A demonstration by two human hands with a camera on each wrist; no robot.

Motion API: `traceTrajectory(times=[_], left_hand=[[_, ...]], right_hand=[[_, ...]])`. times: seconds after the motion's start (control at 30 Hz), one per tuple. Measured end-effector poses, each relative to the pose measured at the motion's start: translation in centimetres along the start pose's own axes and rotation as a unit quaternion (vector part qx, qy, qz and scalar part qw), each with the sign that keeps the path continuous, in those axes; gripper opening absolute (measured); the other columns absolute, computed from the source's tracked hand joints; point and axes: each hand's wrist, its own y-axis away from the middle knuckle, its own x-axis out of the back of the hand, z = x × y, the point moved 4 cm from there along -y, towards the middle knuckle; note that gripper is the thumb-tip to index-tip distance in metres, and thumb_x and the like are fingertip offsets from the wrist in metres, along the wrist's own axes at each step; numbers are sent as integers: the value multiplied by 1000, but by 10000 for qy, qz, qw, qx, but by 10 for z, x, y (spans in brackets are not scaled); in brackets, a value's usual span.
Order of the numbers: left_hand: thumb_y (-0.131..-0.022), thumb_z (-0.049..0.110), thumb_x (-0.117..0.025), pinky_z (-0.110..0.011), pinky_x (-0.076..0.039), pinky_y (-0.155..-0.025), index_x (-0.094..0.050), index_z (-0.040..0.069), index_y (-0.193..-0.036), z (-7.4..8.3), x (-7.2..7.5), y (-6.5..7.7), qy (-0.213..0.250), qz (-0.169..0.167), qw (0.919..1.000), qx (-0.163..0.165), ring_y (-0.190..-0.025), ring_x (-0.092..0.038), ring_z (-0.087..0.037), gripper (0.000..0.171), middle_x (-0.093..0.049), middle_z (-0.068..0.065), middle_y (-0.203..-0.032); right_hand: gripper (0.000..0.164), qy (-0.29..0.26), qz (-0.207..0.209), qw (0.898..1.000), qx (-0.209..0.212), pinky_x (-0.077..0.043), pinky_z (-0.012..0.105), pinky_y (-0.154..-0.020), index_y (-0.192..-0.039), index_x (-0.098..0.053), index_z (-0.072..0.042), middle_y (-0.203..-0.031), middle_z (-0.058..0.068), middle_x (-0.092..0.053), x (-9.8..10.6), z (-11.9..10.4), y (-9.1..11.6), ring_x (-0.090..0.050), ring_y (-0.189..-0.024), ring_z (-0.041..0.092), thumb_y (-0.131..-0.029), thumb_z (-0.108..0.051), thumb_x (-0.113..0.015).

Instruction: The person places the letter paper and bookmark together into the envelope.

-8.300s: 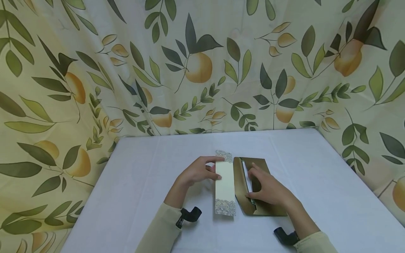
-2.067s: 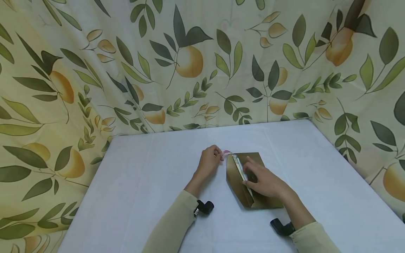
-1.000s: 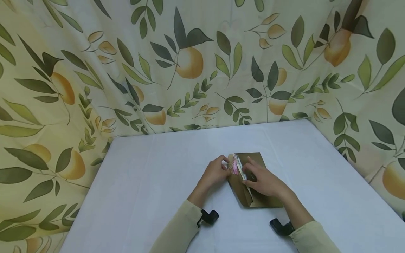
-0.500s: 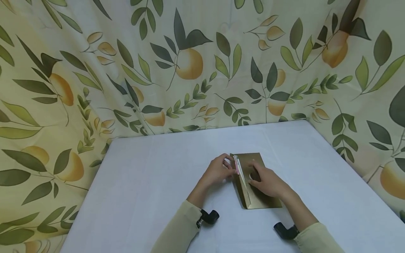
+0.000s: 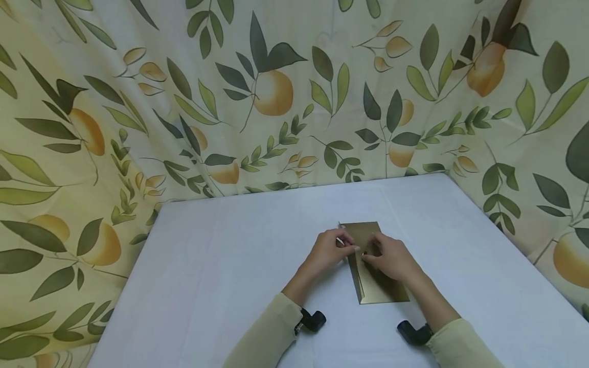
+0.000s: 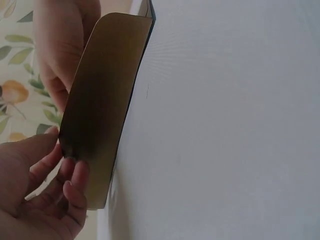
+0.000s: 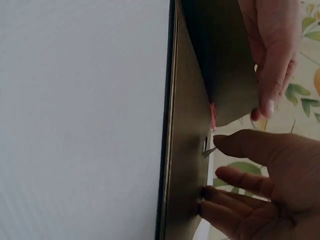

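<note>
A gold-brown envelope (image 5: 384, 291) lies on the table, its long flap (image 6: 105, 85) standing raised along the left side. My left hand (image 5: 327, 250) pinches the free edge of that flap between thumb and fingers. In the right wrist view, a bit of pink tassel (image 7: 213, 116) shows in the fold under the flap. My right hand (image 5: 391, 258) is at the envelope's front, its fingertips touching the surface. Its thumb is at a small slot (image 7: 205, 145) with a lifted lip. The card inside is mostly hidden.
A white-covered table (image 5: 239, 255) surrounds the envelope. Behind and to the sides hangs a curtain (image 5: 184, 102) printed with fruit and leaves. Black wrist cameras (image 5: 314, 321) sit on both wrists, beside pale sleeves.
The bookmark held earlier has gone into the envelope, its pink tassel tucked in after it. My left hand has lifted the flap rightward over the opening; the right hand has shifted to the slot.
</note>
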Motion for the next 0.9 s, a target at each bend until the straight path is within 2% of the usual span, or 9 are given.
traceTrajectory(times=[0.1, 0.23, 0.33, 0.4, 0.53, 0.63, 0.7, 0.8, 0.9], left_hand=[[-84, 19, -73, -17, -45, -63, -68, 16, -84, 3, -3, -1, -285, -39, 9994, -183, -72, -57, -7, 5, -58, 10, -77], [-85, 21, -73, -16, -44, -67, -69, 16, -89, 9, -5, -1, -781, -171, 9961, -360, -79, -56, -8, 7, -58, 9, -84], [-83, 26, -74, -17, -43, -65, -70, 17, -93, 13, -9, -1, -1305, -239, 9910, -197, -80, -53, -6, 14, -57, 9, -88], [-82, 31, -75, -19, -43, -59, -71, 19, -95, 16, -14, -2, -1777, -250, 9838, 26, -77, -51, -5, 18, -56, 9, -88], [-79, 38, -75, -23, -39, -49, -73, 25, -94, 22, -27, -4, -2788, -216, 9593, 391, -69, -48, -5, 20, -53, 9, -86], [-77, 37, -78, -25, -38, -46, -75, 28, -90, 25, -35, -3, -3176, -133, 9470, 451, -68, -51, -8, 16, -56, 7, -85], [-76, 37, -78, -25, -38, -46, -76, 29, -89, 27, -37, -4, -3300, -62, 9430, 435, -70, -53, -9, 15, -60, 7, -85], [-75, 36, -79, -24, -38, -45, -77, 29, -90, 26, -38, -5, -3254, 14, 9447, 402, -70, -54, -9, 17, -63, 7, -84], [-75, 34, -80, -21, -38, -46, -77, 25, -90, 24, -37, -7, -2978, 39, 9536, 435, -67, -53, -5, 18, -64, 11, -78]], right_hand=[[34, -60, -3, 9999, -119, -44, 54, -85, -109, -58, -4, -114, 21, -61, 1, 3, 0, -54, -109, 41, -82, -19, -73], [34, -298, -97, 9994, -131, -42, 56, -88, -114, -58, -3, -119, 22, -59, 2, 5, 1, -51, -113, 42, -84, -16, -70], [34, -442, -153, 9989, -100, -42, 56, -89, -116, -58, -3, -121, 21, -58, 3, 7, 1, -51, -115, 42, -85, -15, -69], [34, -537, -174, 9984, -107, -41, 56, -89, -116, -58, -3, -122, 21, -58, 3, 8, 2, -50, -116, 42, -86, -14, -68], [30, -800, -224, 9963, -210, -41, 55, -91, -114, -59, -5, -125, 21, -56, 4, 10, 2, -49, -118, 41, -85, -11, -68], [28, -937, -278, 9948, -275, -41, 54, -92, -112, -59, -6, -127, 22, -54, 3, 11, 2, -50, -118, 41, -86, -11, -67], [29, -972, -269, 9944, -310, -41, 54, -92, -112, -59, -6, -128, 22, -54, 2, 11, 2, -50, -117, 40, -86, -11, -68], [29, -968, -219, 9945, -321, -41, 54, -91, -112, -59, -5, -129, 22, -53, 3, 12, 2, -51, -117, 40, -86, -11, -68], [28, -947, -207, 9949, -293, -41, 54, -91, -111, -59, -5, -130, 22, -52, 4, 11, 1, -50, -117, 40, -86, -12, -68]])
